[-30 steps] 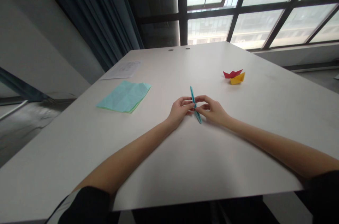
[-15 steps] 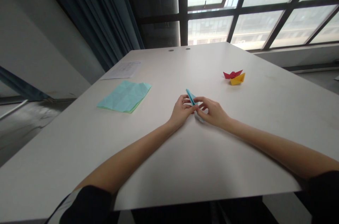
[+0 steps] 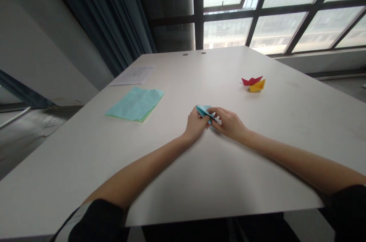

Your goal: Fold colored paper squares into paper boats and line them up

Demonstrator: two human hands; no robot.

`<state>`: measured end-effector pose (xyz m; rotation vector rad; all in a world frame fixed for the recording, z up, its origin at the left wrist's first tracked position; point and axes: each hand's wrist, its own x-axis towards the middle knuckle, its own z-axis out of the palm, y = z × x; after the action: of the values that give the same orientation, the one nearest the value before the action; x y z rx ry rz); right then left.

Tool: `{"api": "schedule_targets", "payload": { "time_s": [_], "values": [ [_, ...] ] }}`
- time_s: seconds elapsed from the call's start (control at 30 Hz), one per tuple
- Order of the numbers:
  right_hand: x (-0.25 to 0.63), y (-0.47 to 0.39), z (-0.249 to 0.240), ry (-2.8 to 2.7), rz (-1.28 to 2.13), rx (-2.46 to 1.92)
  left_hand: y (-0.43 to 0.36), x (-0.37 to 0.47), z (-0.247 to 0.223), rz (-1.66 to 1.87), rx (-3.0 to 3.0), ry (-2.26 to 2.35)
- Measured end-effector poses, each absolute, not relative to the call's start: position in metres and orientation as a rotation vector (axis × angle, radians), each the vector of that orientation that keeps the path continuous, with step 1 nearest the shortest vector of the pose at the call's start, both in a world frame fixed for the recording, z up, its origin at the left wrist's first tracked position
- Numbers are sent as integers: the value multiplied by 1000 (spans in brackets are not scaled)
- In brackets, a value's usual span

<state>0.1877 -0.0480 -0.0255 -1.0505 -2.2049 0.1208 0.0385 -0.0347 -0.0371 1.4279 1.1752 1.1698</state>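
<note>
While left hand (image 3: 196, 125) pinches folded blue paper (image 3: 203, 109), right hand (image 3: 231, 124) pinches it too; flat pale-blue sheet (image 3: 135, 104) lies near left edge of worktop (image 3: 183, 181).

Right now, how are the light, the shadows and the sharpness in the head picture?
Head view: the window is bright and partly washed out; the curtain is dim. Head view: soft shadow lies on the table beside the right forearm. Head view: the folded blue paper looks slightly soft; print on the white sheet is unreadable.
</note>
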Motion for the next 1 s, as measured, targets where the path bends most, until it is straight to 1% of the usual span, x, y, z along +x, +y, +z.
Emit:
{"api": "schedule_targets", "payload": {
  "time_s": [0.2, 0.37, 0.53, 0.73, 0.9, 1.0],
  "values": [
    [190, -46, -19, -2138, 55, -1068, -42, 34, -24, 1135, 1569, 1307],
    [196, -40, -17, -2051, 50, -1110, -41, 32, -24, 1124, 1689, 1364],
    [198, -35, -21, -1992, 228, -1122, -41, 32, -25, 1100, 1867, 1351],
    [203, -28, -24, -1849, 531, -1196, -33, 26, -27, 1059, 2072, 1352],
    [215, -20, -35, -1956, 709, -1081, -25, 15, -32, 890, 2265, 1382],
    [220, -19, -38, -2063, 753, -1008, -25, 10, -32, 815, 2387, 1377]
  ]
}}
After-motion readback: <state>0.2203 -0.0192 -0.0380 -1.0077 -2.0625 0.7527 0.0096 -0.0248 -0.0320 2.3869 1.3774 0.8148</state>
